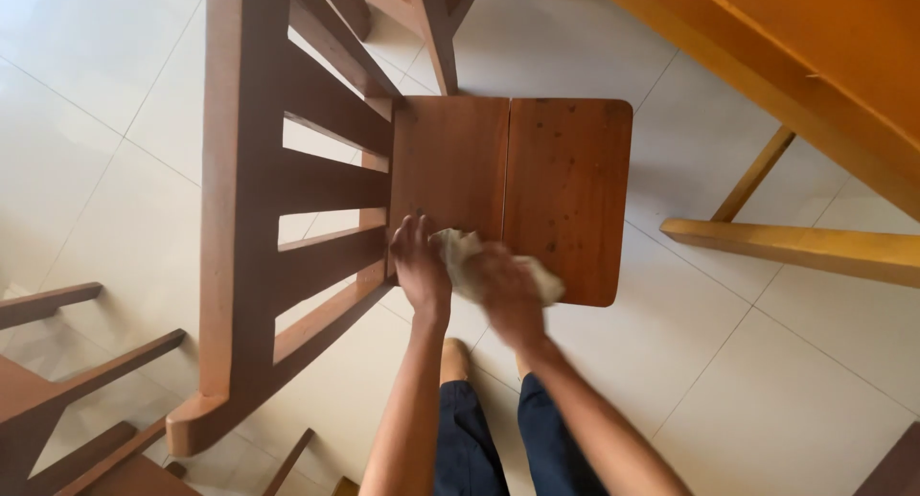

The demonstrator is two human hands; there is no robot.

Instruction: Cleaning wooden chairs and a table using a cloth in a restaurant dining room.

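A brown wooden chair stands below me, its flat seat facing up and its slatted back to the left. My left hand rests on the near edge of the seat, close to the back. Pressed onto the near edge of the seat under my right hand is a crumpled pale cloth. The right hand is blurred with motion. Part of the cloth sticks out on both sides of that hand.
An orange wooden table with a cross rail fills the upper right. Parts of another brown chair show at the lower left, and a further chair's legs at the top. The floor is pale tile. My legs stand just before the seat.
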